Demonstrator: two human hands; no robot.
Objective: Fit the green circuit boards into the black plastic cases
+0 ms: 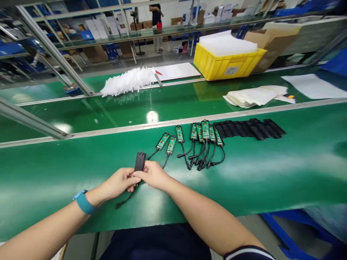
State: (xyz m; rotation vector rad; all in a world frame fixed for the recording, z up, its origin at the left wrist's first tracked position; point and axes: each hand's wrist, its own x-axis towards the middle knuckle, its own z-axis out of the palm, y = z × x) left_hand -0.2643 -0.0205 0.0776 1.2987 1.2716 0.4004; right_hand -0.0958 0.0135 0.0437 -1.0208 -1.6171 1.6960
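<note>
A black rectangular case (140, 161) is held upright between both hands, its cable hanging down to the lower left. My left hand (127, 180) pinches its lower left side, and my right hand (154, 175) grips its lower right side, the thumbs close together. Just beyond, two green circuit boards in black frames (162, 141) lie with cables running toward the hands. Another board (179, 134) lies to the right, then a cluster of several boards (205, 130) with black cables. Several black covers (249, 129) lie in an overlapping row at the right.
Across the green table (81, 166) runs a metal rail. Beyond it are white strips (130, 81), a board with a blade, a yellow bin (227, 65), a cardboard box and paper sheets (256, 96). A person (156, 18) stands in the background.
</note>
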